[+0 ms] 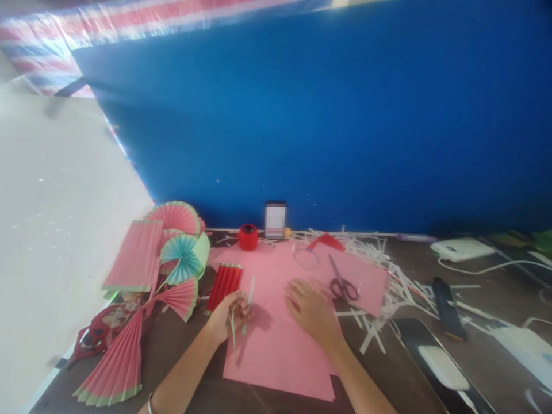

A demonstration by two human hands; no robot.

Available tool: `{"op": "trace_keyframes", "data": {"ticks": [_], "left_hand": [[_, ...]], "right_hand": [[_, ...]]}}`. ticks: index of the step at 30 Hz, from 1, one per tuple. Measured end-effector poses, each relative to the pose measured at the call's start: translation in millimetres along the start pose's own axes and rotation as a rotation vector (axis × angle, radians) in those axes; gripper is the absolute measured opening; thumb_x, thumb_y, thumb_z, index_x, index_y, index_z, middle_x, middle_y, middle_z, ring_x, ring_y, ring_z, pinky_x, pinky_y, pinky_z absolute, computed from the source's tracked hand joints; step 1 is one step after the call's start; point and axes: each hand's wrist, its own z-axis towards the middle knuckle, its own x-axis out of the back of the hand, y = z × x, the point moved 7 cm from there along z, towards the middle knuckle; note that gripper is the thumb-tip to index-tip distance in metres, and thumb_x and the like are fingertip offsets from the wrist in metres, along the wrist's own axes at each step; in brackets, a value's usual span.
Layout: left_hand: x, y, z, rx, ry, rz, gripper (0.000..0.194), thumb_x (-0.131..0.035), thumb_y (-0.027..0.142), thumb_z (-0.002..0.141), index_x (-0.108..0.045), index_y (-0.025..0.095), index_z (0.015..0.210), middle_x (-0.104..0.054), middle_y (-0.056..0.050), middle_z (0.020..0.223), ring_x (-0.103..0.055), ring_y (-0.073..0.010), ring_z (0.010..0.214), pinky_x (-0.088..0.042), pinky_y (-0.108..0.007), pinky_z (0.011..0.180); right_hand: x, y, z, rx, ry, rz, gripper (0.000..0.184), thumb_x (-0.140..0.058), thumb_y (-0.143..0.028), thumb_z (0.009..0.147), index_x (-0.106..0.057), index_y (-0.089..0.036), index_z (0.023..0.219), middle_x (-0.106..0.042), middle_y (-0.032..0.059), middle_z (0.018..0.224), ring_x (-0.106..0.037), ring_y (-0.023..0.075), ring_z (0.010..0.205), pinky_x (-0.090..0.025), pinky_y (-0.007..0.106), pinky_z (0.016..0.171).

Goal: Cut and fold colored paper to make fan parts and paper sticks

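Note:
A large pink paper sheet [280,351] lies on the dark table. My left hand [228,313] is closed on thin pale paper strips [249,296] at the sheet's left edge. My right hand [310,307] lies flat and open on the pink sheet, fingers spread. Scissors [342,284] with dark handles rest on the paper just right of that hand. A red pleated paper piece [224,286] lies beside my left hand.
Pleated pink and green paper fans [172,259] crowd the left side. A red tape roll [249,237] and a small device [276,220] stand by the blue wall. White paper scraps [388,270], a black bar [448,307] and a white box with cable [461,250] lie right.

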Motion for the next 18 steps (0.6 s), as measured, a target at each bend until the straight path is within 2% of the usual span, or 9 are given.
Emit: {"op": "trace_keyframes", "data": {"ticks": [6, 11, 18], "left_hand": [[-1.3, 4, -4, -0.035, -0.002, -0.002, 0.021, -0.05, 0.019, 0.083, -0.054, 0.012, 0.063, -0.047, 0.001, 0.055, -0.049, -0.0105, 0.053, -0.044, -0.027, 0.063], [-0.6, 6, -5, -0.057, -0.013, 0.023, 0.018, -0.054, 0.02, 0.081, -0.056, 0.012, 0.065, -0.051, -0.001, 0.06, -0.055, -0.0135, 0.062, -0.045, -0.032, 0.075], [0.5, 7, -5, -0.071, 0.024, 0.006, 0.016, -0.057, 0.019, 0.079, -0.057, 0.011, 0.066, -0.052, -0.001, 0.06, -0.055, -0.0132, 0.06, -0.045, -0.027, 0.068]], "right_hand": [[-5, 26, -9, -0.047, 0.143, 0.037, 0.024, -0.041, -0.024, 0.085, -0.061, -0.019, 0.097, -0.066, 0.0086, 0.101, -0.055, 0.0225, 0.103, -0.032, 0.045, 0.096], [-11, 32, -11, -0.038, 0.15, 0.067, 0.025, -0.041, -0.023, 0.085, -0.061, -0.02, 0.099, -0.066, 0.0083, 0.103, -0.055, 0.0223, 0.104, -0.033, 0.044, 0.095], [-11, 31, -12, -0.038, 0.15, 0.099, 0.024, -0.041, -0.022, 0.085, -0.062, -0.019, 0.096, -0.067, 0.0083, 0.1, -0.057, 0.0225, 0.102, -0.036, 0.044, 0.094]]}}
